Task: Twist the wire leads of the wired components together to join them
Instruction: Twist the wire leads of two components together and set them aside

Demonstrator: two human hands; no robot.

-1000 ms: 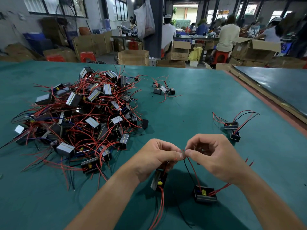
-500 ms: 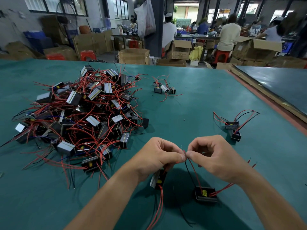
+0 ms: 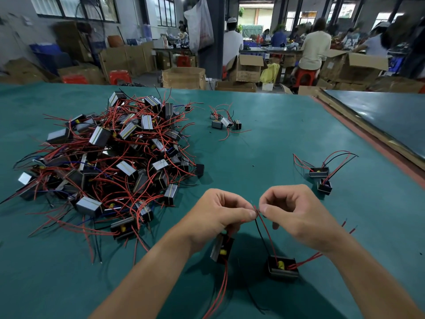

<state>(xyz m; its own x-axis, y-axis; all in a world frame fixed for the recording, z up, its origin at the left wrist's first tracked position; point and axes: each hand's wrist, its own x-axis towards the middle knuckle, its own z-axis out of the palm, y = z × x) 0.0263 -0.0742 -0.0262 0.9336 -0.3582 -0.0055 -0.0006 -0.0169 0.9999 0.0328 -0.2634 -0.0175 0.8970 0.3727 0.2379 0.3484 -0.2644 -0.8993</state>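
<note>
- The left hand [image 3: 220, 215] is in the lower centre of the frame. Its grip is closed on the wire leads [image 3: 262, 224]: thumb and forefinger pinch them near their ends.
- The right hand [image 3: 296, 215] is just beside it, to the right. Its grip pinches the same wire leads, so the fingertips of both hands almost touch.
- Below the left hand is the left component [image 3: 222, 250], a small black block with a yellow part inside. It is tilted, and red wires run from it toward the bottom edge of the frame. It cannot be told if it touches the counter [image 3: 264, 157].
- The right component [image 3: 282, 268] lies on the green counter, below the right hand. One red and one black lead rise from it to the pinching point. Other red wires go from it to the right, under the right wrist.
- A big pile of components [image 3: 110, 162], tangled in red wires, fills the left middle of the frame.
- A small group [image 3: 226, 123] of the same parts lies in the upper centre, well apart from the hands.
- Two more components [image 3: 320, 178] lie close together at the right middle, and their red and black wires arch up and to the right.
- Behind the counter, at the top of the frame, there are cardboard boxes [image 3: 184, 77] and people, all a little blurred.
</note>
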